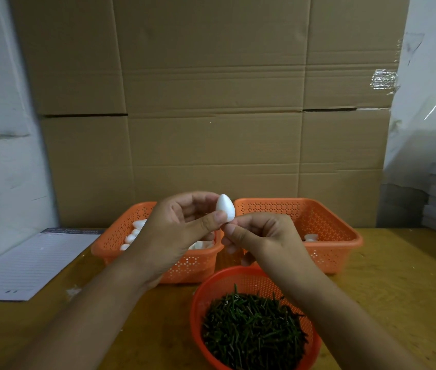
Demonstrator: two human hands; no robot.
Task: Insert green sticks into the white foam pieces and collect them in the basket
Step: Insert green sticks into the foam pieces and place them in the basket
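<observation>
1. The left hand (179, 231) pinches a white foam egg (225, 206) at chest height; the right hand (262, 236) pinches at its base, the stick hidden between fingers.
2. Risk: an off-centre push could split or dent the foam.
3. Risk: a loose pinch could drop the egg short of the basket (345, 222) behind the right hand.
4. Below the hands, the bowl (198, 303) of sticks (251, 332) could be knocked by a wrist.

Green stick (227, 223) (hidden between hands)
</observation>
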